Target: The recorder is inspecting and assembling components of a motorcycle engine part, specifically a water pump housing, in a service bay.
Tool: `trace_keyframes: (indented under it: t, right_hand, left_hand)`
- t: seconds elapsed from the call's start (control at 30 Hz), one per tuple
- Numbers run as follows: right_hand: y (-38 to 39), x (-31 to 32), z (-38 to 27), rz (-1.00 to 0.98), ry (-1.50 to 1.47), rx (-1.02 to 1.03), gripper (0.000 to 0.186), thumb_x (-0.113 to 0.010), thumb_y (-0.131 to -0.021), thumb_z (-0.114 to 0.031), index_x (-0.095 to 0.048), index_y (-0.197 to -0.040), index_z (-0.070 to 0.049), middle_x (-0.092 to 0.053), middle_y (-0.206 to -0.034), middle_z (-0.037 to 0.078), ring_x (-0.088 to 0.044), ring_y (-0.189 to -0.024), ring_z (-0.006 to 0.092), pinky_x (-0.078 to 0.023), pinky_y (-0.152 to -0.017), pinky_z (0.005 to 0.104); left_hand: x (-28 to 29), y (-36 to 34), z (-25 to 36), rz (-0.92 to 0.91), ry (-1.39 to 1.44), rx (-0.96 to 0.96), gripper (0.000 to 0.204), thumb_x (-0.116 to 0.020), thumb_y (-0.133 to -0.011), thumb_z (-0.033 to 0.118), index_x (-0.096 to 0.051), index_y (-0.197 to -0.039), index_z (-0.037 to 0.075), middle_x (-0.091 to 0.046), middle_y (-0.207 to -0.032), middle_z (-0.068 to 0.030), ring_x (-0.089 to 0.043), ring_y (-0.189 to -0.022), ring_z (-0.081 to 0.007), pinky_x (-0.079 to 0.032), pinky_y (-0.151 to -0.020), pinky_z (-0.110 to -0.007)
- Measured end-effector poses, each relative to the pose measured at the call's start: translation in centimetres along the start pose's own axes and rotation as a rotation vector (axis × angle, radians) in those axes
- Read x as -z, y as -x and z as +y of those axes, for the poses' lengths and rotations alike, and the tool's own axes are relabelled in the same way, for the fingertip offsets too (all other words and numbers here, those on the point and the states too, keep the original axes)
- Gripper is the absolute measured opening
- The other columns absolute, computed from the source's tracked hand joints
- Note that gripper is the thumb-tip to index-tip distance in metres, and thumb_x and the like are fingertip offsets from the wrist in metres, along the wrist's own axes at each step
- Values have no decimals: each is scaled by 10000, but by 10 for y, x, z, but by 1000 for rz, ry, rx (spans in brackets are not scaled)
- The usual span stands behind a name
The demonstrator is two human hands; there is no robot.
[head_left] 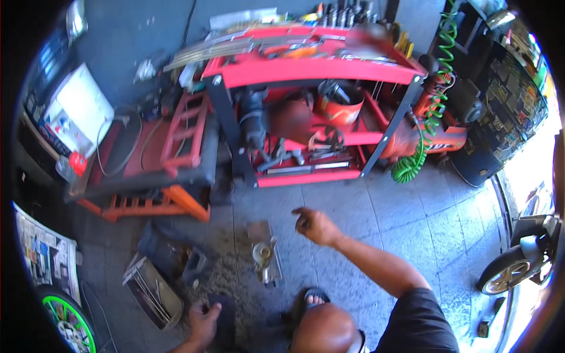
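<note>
My right hand [316, 226] reaches out over the floor in front of the red tool cart [312, 72]. Its index finger is stretched out and the others are bent; nothing shows in it. Low in the view, my left hand [203, 322] has its thumb and fingers drawn together. Whether something small is between them I cannot make out. Between the hands, a round metal part [263, 254] with a narrow lower end rests on a flat plate [258, 230] on the floor. Left of my left hand sits a metal tray [170, 317] with thin rods in it.
A dark plastic container [194, 265] lies beside the tray. The cart carries tools and an orange-red bucket [340, 109]. A red-and-black bench [141, 159] stands left, an orange tank [429, 141] with a green coiled hose [412, 169] right. A green-rimmed wheel [67, 320] is lower left.
</note>
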State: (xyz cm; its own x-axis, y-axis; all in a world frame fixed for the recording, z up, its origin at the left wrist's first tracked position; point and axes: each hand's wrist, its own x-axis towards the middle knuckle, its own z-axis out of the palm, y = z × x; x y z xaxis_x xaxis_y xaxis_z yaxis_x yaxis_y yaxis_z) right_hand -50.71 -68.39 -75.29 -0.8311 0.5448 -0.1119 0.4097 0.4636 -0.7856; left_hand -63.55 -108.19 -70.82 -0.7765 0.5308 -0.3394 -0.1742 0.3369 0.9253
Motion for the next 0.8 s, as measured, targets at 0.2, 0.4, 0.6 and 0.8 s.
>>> trace_keyframes:
  t: [0.2,0.4,0.6,0.8]
  right_hand:
    - [-9,36,-14,-133,-125,60,455,-669,-873,-156,-575,-1301,-34,-729,-1001,201,-708,-934,346,-554,-842,414]
    - [-4,51,-10,-96,-64,1,450,-674,-872,-174,-589,-1291,-35,-730,-997,182,-707,-948,322,-551,-852,408]
    - [61,53,5,-120,-179,-123,461,-680,-886,-226,-594,-1299,-38,-733,-990,167,-708,-945,281,-549,-865,385]
    - [86,63,-42,-119,-179,-161,422,-674,-905,-242,-616,-1267,-34,-734,-989,174,-711,-918,280,-553,-843,381]
  left_hand:
    - [-42,-1,40,-120,-171,98,204,-689,-890,88,-594,-1066,46,-616,-942,-14,-575,-871,-101,-480,-813,-270]
    - [-33,-29,49,-158,-403,-159,195,-706,-894,132,-629,-1027,12,-671,-885,-50,-620,-835,-134,-507,-778,-302]
    - [132,-86,-35,435,-972,-228,206,-676,-875,154,-645,-1011,3,-699,-911,-198,-684,-851,-366,-522,-755,-441]
    - [239,-104,-106,385,-1379,289,423,-711,-833,250,-619,-1162,0,-644,-1125,-264,-580,-1136,-416,-470,-996,-481]
